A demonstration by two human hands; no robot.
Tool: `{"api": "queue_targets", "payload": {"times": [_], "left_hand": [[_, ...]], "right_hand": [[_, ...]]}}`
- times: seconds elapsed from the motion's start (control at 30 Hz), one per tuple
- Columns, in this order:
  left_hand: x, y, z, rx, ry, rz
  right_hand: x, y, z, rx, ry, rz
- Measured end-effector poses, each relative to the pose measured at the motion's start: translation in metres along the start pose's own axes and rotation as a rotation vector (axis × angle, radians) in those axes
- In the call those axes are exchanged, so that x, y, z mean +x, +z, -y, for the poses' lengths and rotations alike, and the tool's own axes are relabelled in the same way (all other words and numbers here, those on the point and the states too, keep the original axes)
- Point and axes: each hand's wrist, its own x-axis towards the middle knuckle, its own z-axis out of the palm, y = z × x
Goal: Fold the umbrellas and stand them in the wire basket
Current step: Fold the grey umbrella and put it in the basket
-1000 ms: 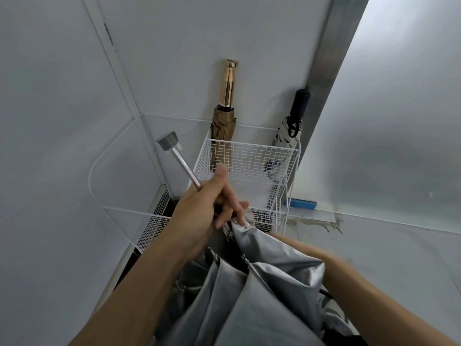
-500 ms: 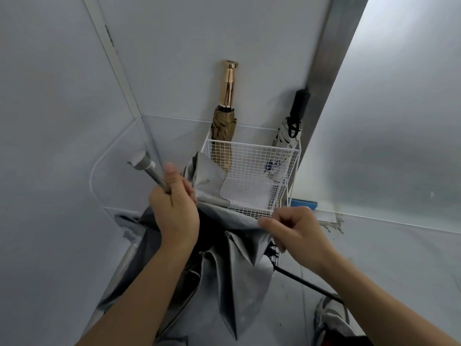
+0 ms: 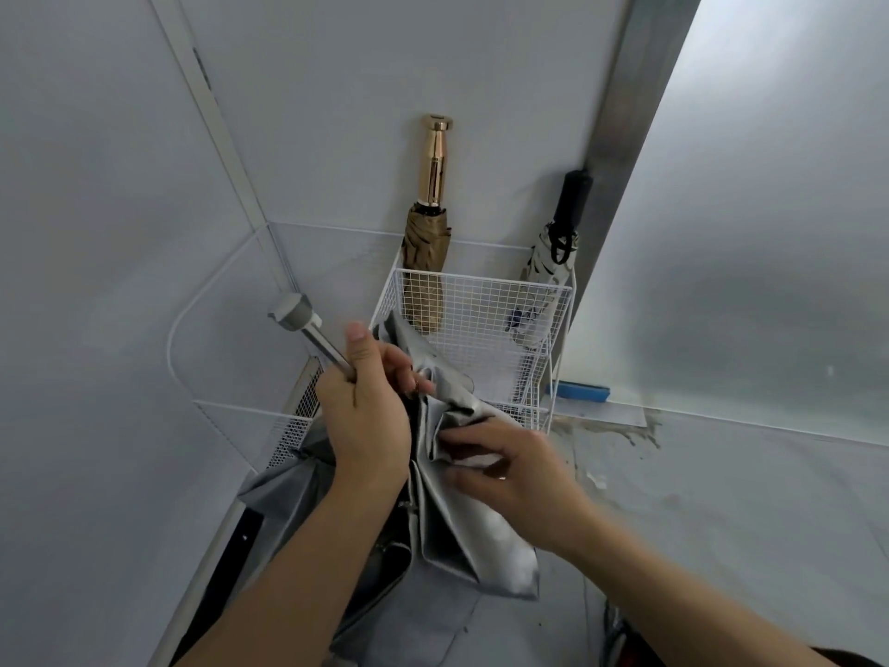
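Observation:
My left hand (image 3: 368,416) grips the metal shaft of a silver-grey umbrella (image 3: 476,536), just below its grey end cap (image 3: 292,312). The loose canopy hangs in folds below and between my hands. My right hand (image 3: 510,466) pinches a fold of the canopy fabric close to the shaft. Behind them stands the white wire basket (image 3: 486,329). A folded tan umbrella with a gold handle (image 3: 428,247) stands in the basket's left back corner. A white patterned umbrella with a black handle (image 3: 553,262) stands in its right back corner.
Grey walls close in on the left and behind. A metal door frame (image 3: 620,98) rises at right. A lower white wire rack (image 3: 226,416) sits left of the basket. A blue strip (image 3: 579,391) lies on the floor by the wall.
My right hand moved left and down onto the canopy folds beside the shaft. The fabric is gathered closer to the shaft, and my left hand shifted right.

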Motion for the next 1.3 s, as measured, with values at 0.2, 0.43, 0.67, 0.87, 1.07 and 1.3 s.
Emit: {"api": "queue_targets", "payload": {"times": [0.2,0.43,0.67,0.87,1.07,1.3], "left_hand": [[-0.001,0.001,-0.004,0.029,-0.004,0.046],[0.021,-0.009,0.005,0.188,0.037,-0.211],[0.027,-0.008,0.015,0.192,0.018,-0.155],[0.011,0.005,0.005,0.066,-0.097,-0.020],[0.010,0.005,-0.001,-0.029,-0.162,-0.031],[0.003,0.007,-0.005,-0.056,-0.202,0.009]], "right_hand": [[0.001,0.000,0.000,-0.069,-0.020,0.041],[-0.013,-0.010,0.023,-0.099,-0.406,-0.336],[-0.023,0.010,0.007,-0.281,-0.247,0.009],[0.000,0.000,-0.002,-0.037,0.031,-0.124],[-0.001,-0.007,0.000,0.089,-0.002,0.016],[-0.001,0.010,-0.008,-0.352,-0.062,-0.252]]}}
